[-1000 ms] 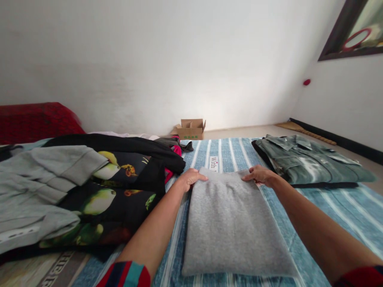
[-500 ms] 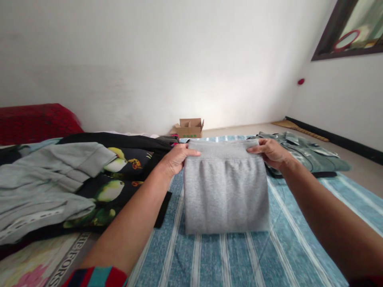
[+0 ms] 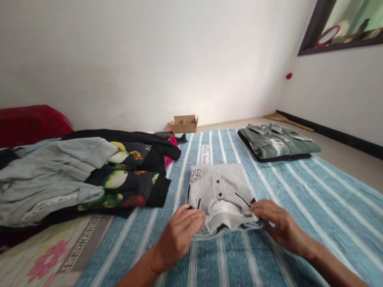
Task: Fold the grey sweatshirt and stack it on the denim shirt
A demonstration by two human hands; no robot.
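A folded grey polo shirt (image 3: 220,195) lies on the blue striped bed cover (image 3: 299,187), collar end toward the person, with its button placket and a small printed crest facing up. The left hand (image 3: 178,235) rests at the near left corner of the bundle, fingers curled down onto the collar edge, and the right hand (image 3: 277,223) sits at the near right corner with fingers spread flat over the fabric; neither grip closes around the cloth, both only press and touch its near edge. The shirt looks like soft knit cotton, light and limp, so it probably sags and unfolds if lifted by one corner. It would likely hold its shape best with both hands slid under the two long sides, palms flat, or pinched through all layers at opposite edges. The collar and placket make the near end a little thicker and firmer, which seems the better place for fingers than the thin far hem. The cloth is not slippery or fragile, though the layers can shift against each other. To the left lies a loose heap: a light grey garment (image 3: 50,175) over a black fabric printed with birds (image 3: 125,179), with a bit of pink cloth (image 3: 171,142) behind. Farther right a folded green shirt (image 3: 277,142) sits well apart from the polo, and a small cardboard box (image 3: 184,122) stands on the floor by the white wall.
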